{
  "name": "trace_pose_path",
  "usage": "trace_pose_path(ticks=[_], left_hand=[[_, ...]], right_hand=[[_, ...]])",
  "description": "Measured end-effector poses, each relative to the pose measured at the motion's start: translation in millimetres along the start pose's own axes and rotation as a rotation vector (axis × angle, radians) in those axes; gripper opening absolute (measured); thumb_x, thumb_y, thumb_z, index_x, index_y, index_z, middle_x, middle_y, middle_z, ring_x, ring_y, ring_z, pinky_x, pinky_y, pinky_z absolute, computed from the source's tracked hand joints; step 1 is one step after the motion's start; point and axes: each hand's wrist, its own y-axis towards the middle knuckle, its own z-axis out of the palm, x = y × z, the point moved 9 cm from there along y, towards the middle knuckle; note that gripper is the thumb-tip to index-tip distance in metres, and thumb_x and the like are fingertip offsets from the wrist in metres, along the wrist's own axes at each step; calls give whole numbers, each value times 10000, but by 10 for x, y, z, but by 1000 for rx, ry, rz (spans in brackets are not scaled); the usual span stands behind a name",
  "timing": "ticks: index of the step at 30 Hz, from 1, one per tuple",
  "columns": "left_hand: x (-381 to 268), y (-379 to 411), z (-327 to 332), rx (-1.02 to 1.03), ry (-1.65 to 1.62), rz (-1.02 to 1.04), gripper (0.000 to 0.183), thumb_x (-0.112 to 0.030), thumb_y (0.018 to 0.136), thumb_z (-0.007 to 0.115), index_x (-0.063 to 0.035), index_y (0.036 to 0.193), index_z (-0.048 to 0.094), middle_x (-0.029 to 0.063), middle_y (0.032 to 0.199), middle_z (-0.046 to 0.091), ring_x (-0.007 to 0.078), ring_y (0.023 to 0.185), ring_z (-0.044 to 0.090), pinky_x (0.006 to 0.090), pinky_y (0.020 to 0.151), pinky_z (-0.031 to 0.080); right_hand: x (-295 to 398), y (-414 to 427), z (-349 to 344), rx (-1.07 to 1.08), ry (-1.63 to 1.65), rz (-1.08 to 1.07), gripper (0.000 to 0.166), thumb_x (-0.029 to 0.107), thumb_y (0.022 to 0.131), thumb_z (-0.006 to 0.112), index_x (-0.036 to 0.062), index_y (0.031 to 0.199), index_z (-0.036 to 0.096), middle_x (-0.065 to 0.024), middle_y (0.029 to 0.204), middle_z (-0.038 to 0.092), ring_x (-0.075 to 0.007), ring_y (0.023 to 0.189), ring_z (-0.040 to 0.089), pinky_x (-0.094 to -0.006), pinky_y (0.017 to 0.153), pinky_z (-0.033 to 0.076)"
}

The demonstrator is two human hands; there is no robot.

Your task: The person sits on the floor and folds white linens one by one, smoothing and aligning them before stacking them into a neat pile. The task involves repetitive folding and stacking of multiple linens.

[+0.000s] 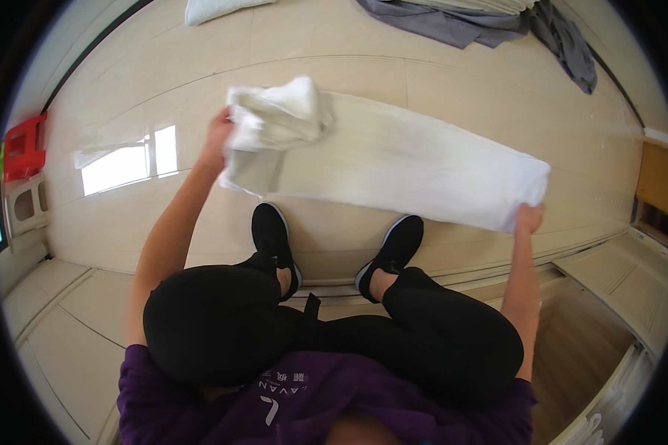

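Note:
A long white cloth, perhaps a towel (pixel 401 156), stretches between my hands above the tiled floor, beyond my feet. My left hand (pixel 220 136) grips its left end, where part of the cloth is bunched and folded over itself. At the lower right corner, my right hand (pixel 529 218) is closed on the edge. The right end is flatter and hangs a little nearer to me than the left. Some fingers of both hands are hidden by the cloth, and the picture is slightly blurred there.
Grey fabric (pixel 451 22) lies on the floor at the top right, and a pale cushion-like item (pixel 222 8) at the top left. Red (pixel 26 146) and beige plastic stools (pixel 26 206) stand at the far left. An open cabinet (pixel 579 345) is at my right.

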Motion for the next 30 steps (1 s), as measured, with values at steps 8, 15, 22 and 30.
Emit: trace_pose_path(ticks=[8, 15, 22, 30], left_hand=[[-1121, -256, -2257, -429, -282, 294, 230, -279, 973, 529, -104, 1096, 613, 56, 947, 654, 214, 796, 609, 344, 729, 520], [-553, 508, -2388, -321, 69, 51, 670, -502, 956, 544, -174, 1505, 345, 89, 1470, 463, 275, 1334, 435, 538, 1076, 343], [157, 731, -598, 168, 1291, 292, 782, -232, 850, 724, -85, 1517, 342, 181, 1530, 379, 346, 1445, 291, 448, 1155, 278], [137, 183, -966, 84, 1109, 389, 504, -65, 932, 582, -19, 1418, 458, 178, 1414, 496, 289, 1286, 502, 397, 1032, 438]], right_hand=[[880, -176, 418, 279, 121, -560, 379, -1, 770, 609, 76, 1139, 646, -143, 1141, 673, -316, 1117, 595, -404, 970, 471], [1922, -1392, 1046, 344, 118, -716, 525, 22, 760, 589, 22, 1282, 533, -219, 1245, 572, -390, 1206, 495, -498, 1043, 387], [1078, -1621, 198, -204, 237, -479, 554, -1, 714, 591, 25, 1263, 526, -202, 1191, 579, -374, 1148, 513, -508, 964, 389], [-1550, -1401, -444, -10, -305, 289, 494, 117, 771, 644, 32, 1227, 475, -170, 1175, 536, -350, 1160, 472, -514, 954, 351]])
